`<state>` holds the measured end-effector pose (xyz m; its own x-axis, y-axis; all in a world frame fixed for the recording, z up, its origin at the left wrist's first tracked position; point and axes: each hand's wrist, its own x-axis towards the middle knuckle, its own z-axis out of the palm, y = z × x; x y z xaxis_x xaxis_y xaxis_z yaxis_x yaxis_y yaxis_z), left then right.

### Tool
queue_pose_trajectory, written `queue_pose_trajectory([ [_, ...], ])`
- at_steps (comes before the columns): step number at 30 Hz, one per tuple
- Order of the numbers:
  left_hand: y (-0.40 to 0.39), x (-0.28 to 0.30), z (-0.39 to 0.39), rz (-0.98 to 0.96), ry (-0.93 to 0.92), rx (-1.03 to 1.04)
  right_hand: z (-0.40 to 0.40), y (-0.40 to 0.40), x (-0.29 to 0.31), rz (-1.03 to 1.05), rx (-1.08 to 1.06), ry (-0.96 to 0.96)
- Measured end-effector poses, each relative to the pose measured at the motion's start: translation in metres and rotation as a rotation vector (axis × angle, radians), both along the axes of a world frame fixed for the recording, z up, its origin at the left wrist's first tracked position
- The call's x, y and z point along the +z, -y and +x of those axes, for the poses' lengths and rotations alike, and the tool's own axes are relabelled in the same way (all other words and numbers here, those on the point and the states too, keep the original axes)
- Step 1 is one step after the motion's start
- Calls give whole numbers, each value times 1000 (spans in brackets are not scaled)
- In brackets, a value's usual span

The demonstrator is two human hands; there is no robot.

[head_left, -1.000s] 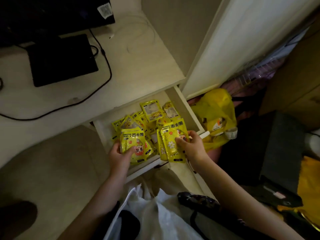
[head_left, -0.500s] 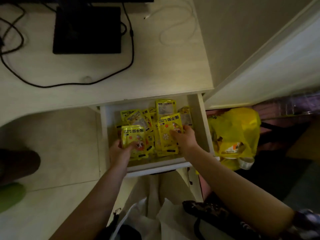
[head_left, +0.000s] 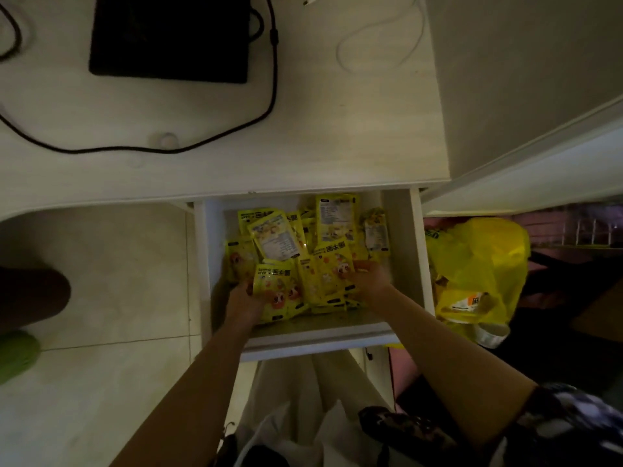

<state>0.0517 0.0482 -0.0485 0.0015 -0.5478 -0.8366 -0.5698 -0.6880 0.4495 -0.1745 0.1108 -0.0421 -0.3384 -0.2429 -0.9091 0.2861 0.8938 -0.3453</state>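
Dozens of glossy yellow foil snack packets (head_left: 274, 242) lie heaped loose in the open white wooden drawer (head_left: 320, 338), and that slippery heap is where trouble would most likely start. On the left side, the left hand (head_left: 243, 301) is curled round the lower left edge of a yellow packet with orange cartoon faces (head_left: 281, 291). Held by one edge only, the smooth film could slide free. Its far side could also drag neighbouring packets over the low front rail and out of the drawer. Just right of it, a second upright yellow packet (head_left: 328, 273) leans on the pile, and the right hand (head_left: 369, 281) lies against its right edge. That hand is blurred, so I cannot tell whether its fingers pinch the packet or merely press on it. If they only press, a lift would probably leave the packet behind or tip the stack toward the drawer's back. Both packets sit at the front of the drawer, each touching its own hand, side by side between the two wrists. Well to the right, outside the drawer, lies a crumpled yellow plastic bag (head_left: 478, 264).
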Motion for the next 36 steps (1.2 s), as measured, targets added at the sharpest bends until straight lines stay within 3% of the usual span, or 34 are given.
queue_pose_trajectory([
  [8,-2,8,23,-124,169,-217,-37,-28,13,64,239,-116],
  [17,-16,62,18,-300,151,-107,-27,-13,63,-68,637,-281],
  [27,-57,119,50,-532,144,100,69,27,118,-317,1150,-359],
  [32,-79,134,89,-561,249,127,133,34,131,-496,1330,-382],
  [36,-97,138,134,-547,435,110,190,33,137,-586,1487,-424],
])
